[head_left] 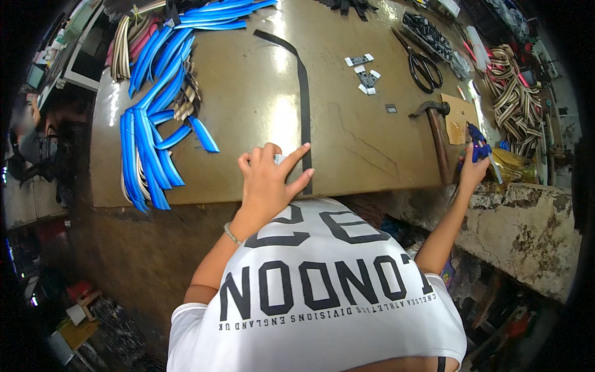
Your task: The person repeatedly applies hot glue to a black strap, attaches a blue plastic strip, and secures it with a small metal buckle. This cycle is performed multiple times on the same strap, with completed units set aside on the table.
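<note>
A long black strap (304, 105) lies on the brown table, running from its front edge toward the back, where its far end bends left. My left hand (266, 183) rests on the table with its fingers spread, index finger and thumb tips touching the strap. Between these fingers shows part of a small whitish piece (279, 159), mostly hidden by the hand. At the right, my right hand (473, 169) is wrapped round a blue glue gun (477, 137), held over the table's right edge near a tan board (457, 118).
Bundles of blue straps (145, 149) cover the table's left side. Small black-and-white labels (367, 77) and a small dark tag (390, 108) lie right of the strap. Beyond are a hammer (439, 136), black scissors (421, 68) and striped cords (511, 93).
</note>
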### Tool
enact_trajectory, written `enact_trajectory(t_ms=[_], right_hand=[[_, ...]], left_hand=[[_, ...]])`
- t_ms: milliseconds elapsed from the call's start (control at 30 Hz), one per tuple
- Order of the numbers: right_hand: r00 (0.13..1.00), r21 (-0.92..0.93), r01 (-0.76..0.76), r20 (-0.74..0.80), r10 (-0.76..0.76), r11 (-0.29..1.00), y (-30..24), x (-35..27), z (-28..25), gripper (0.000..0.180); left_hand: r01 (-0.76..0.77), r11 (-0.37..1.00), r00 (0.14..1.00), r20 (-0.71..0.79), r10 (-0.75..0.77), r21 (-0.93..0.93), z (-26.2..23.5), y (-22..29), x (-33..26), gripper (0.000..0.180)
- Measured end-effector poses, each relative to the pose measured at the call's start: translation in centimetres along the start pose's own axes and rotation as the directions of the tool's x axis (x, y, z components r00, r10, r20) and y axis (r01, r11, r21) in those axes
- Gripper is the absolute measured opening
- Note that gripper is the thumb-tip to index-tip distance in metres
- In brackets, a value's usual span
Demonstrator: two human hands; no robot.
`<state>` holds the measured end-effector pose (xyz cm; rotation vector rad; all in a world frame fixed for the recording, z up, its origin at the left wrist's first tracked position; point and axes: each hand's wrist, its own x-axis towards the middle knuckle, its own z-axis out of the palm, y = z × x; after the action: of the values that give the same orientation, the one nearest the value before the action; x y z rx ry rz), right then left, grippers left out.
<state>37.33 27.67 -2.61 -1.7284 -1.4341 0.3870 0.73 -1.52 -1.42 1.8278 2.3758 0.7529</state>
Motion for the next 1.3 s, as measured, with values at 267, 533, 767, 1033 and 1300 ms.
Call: enact_trajectory(t_ms=[267,533,767,1033,1300], right_hand=[[0.519,0.448,0.185,0.711,-0.474,0.875,-15.3,-11.8,3.4,0.054],[0.187,0.504,0.517,0.722,-0.666,0.692,-17.6,-11.9,8.5,0.043],[0.201,0.477,0.544,0.724,-0.66,0.69,-18.8,-11.0,9.5,0.043],[0.167,0.45,0.776,0.528,-0.832,0.442,-17.6,-10.3,7.2,0.044],[0.997,-0.349,0.072,0.003,-0.076,0.935,0.1,2.8,1.4,0.071]], left_hand=[[0.038,0.999,0.999,-0.018,-0.038,-0.009,0.0,-0.1,-0.4,0.044],[0.059,0.998,0.998,-0.008,-0.059,-0.021,0.1,-0.2,-0.4,0.046],[0.043,0.999,0.999,-0.025,-0.043,0.002,0.2,-0.2,-0.5,0.047],[0.037,0.999,0.999,-0.02,-0.037,-0.009,0.2,-0.4,-0.7,0.051],[0.352,0.929,0.656,-0.677,-0.335,-0.118,-7.6,-11.5,2.1,0.027]])
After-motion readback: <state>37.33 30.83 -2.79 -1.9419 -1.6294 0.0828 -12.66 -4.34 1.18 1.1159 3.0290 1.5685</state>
